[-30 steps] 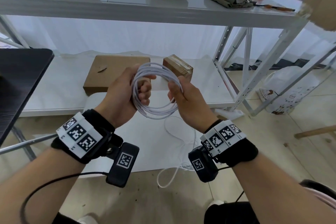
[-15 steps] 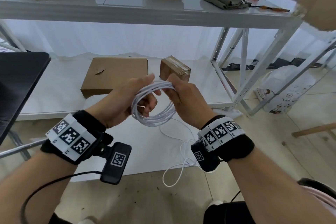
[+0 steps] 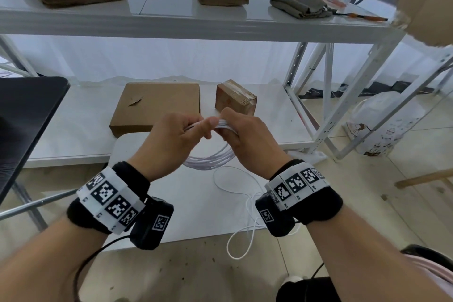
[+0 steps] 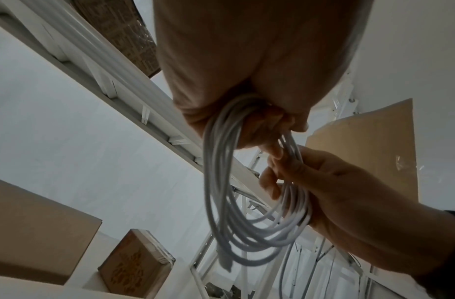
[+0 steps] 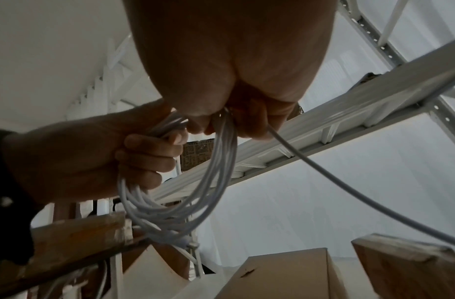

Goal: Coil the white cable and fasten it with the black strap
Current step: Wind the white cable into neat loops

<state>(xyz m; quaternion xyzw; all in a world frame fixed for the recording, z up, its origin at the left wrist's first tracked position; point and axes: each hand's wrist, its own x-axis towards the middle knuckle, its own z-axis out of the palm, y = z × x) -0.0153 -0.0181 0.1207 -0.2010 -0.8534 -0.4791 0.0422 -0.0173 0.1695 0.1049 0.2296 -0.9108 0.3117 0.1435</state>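
The white cable (image 3: 210,158) hangs as a coil of several loops from both hands, held in front of me above a white table (image 3: 186,206). My left hand (image 3: 176,137) grips the top of the coil (image 4: 221,192) with its fingers curled round the strands. My right hand (image 3: 242,135) grips the same bundle (image 5: 195,192) right beside it, thumbs nearly touching. A loose tail of cable (image 3: 245,203) trails from the right hand (image 5: 247,113) down over the table edge. No black strap shows in any view.
A flat cardboard box (image 3: 157,105) and a small taped box (image 3: 235,98) lie on the low shelf behind the hands. The upper shelf (image 3: 171,24) holds boxes and a folded cloth (image 3: 299,3). A dark desk (image 3: 22,117) stands at the left, a plastic bag (image 3: 382,125) at the right.
The coil was held upright and open; both hands have come together at its top, and it now hangs down below them. The loose tail has shortened.
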